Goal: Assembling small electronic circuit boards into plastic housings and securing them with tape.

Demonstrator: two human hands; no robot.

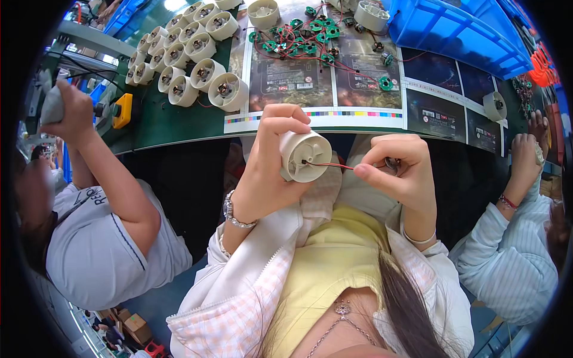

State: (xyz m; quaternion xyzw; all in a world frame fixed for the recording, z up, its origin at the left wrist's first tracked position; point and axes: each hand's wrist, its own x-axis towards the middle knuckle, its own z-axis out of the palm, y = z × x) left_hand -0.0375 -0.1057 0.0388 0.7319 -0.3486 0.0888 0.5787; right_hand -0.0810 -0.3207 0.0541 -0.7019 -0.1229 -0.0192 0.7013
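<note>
Left fingers (286, 125) hold housing (308, 153), axis toward camera, wired end nearest; right fingers (382, 153) pinch wires (334, 165).

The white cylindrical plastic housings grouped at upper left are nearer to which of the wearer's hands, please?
Left: the left hand is just below and right of the housings; the right hand is farther right, pinching thin wires.

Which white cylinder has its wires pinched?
The white cylinder in the left hand, its red and black wires pinched by the right hand; the other cylinders rest on the table.
</note>
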